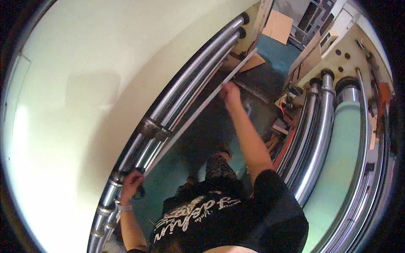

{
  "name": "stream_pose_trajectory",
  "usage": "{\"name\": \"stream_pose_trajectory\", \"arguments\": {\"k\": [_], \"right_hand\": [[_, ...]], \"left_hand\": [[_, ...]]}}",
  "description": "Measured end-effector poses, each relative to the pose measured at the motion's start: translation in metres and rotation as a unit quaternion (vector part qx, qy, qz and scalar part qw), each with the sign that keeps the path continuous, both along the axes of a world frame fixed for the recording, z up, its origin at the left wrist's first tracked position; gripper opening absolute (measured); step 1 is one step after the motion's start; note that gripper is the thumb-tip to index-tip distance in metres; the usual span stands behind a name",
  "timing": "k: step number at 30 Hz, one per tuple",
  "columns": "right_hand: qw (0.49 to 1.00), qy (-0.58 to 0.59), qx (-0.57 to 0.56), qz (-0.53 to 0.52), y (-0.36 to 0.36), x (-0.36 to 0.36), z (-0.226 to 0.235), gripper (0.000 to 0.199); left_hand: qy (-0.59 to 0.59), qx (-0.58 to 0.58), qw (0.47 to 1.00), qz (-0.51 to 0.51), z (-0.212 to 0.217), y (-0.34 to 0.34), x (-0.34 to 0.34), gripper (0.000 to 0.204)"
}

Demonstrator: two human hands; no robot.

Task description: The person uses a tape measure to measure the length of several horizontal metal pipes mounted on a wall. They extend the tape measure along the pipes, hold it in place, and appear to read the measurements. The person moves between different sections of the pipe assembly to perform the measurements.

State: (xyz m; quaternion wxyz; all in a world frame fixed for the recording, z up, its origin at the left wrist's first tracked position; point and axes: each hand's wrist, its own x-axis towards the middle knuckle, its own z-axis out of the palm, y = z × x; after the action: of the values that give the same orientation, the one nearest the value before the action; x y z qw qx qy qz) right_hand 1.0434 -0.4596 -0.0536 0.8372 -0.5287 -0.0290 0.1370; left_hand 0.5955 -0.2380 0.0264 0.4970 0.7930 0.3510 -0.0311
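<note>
A long, thin, pale grey bar slants from the far right down toward the rollers on my left. My right hand is closed at its upper part, arm stretched forward. My left hand, with a light band on the wrist, is at the bar's near end, close to a dark collar on the rollers. Its fingers are curled, and what they grip is unclear; something dark shows beside them. Shiny metal rollers with dark collars run along the left, just beyond the bar.
A large cream panel fills the left side. On the right stands a machine with metal rollers and a pale green roll. Cardboard lies on the blue-green floor at the back. Orange cables hang near the right machine.
</note>
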Motion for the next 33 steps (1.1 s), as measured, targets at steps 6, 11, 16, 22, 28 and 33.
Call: {"name": "stream_pose_trajectory", "arguments": {"k": [6, 11, 16, 22, 28, 33], "right_hand": [[0.996, 0.018, 0.058, 0.058, 0.05, 0.092, 0.03, 0.005], [0.989, 0.016, 0.041, 0.141, 0.072, 0.131, 0.028, 0.007], [0.991, 0.016, 0.031, 0.129, 0.07, 0.206, 0.026, 0.014], [0.982, -0.044, -0.005, 0.181, 0.08, 0.242, 0.006, 0.008], [0.962, -0.22, -0.099, 0.126, 0.077, 0.292, -0.045, 0.006], [0.985, 0.07, -0.009, 0.156, 0.089, 0.269, -0.019, 0.014]], "left_hand": [[-0.119, 0.065, 0.989, 0.064, 0.019, 0.004, 0.069, 0.004], [-0.1, 0.145, 0.983, 0.049, 0.039, -0.013, 0.147, 0.014], [-0.062, 0.191, 0.972, 0.119, 0.022, -0.003, 0.146, 0.013], [-0.064, 0.202, 0.965, 0.156, -0.009, 0.018, 0.092, 0.011], [0.147, 0.367, 0.918, 0.016, -0.044, 0.044, 0.069, 0.031], [0.223, 0.461, 0.859, 0.021, -0.044, 0.035, 0.058, 0.029]]}}
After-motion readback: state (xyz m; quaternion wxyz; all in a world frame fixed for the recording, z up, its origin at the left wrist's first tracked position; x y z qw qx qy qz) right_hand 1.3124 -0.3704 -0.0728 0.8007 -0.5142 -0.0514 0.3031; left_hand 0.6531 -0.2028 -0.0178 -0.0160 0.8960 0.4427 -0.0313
